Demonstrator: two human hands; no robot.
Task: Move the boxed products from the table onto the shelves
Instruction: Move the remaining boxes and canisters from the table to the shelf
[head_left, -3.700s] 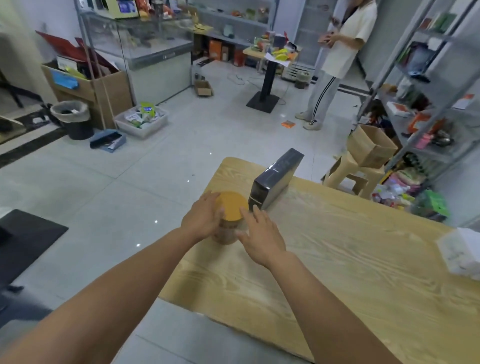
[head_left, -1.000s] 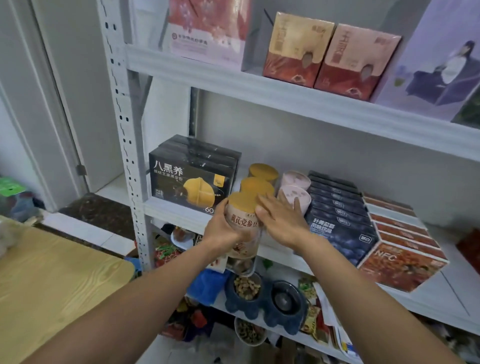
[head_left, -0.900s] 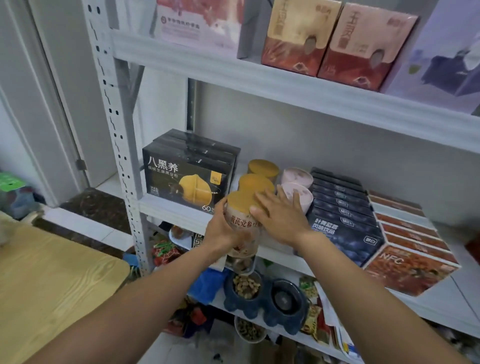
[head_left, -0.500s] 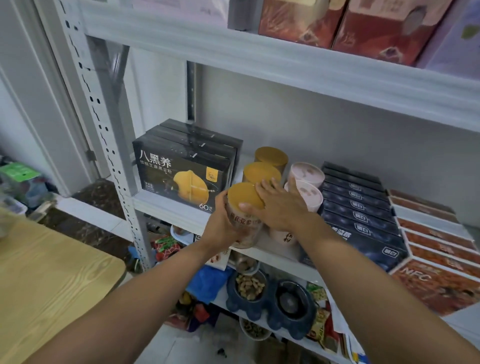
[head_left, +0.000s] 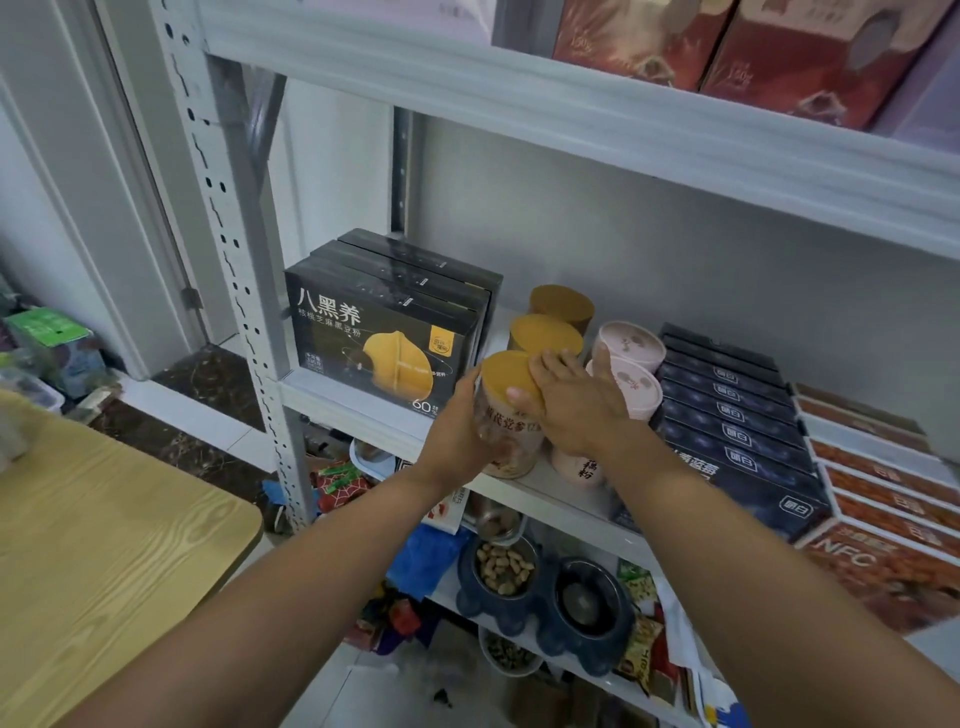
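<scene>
Two-handed, holds yellow-lidded jar (head_left: 511, 423) upright at front edge of middle shelf (head_left: 363, 411) beside black "八黑养" box (head_left: 374, 338), with left hand (head_left: 457, 436) fingers curled round its side, right hand (head_left: 576, 410) fingers straight across lid (head_left: 504, 371).

grey shelf (head_left: 363, 402), black boxes (head_left: 384, 338), jars (head_left: 545, 335)

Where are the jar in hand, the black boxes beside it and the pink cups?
front yellow-lidded jar (head_left: 503, 374): head view, on its yellow lid.
black boxes (head_left: 363, 358): head view, front face of the nearest box.
pink cups (head_left: 634, 340): head view, top of the rear cup.
</scene>
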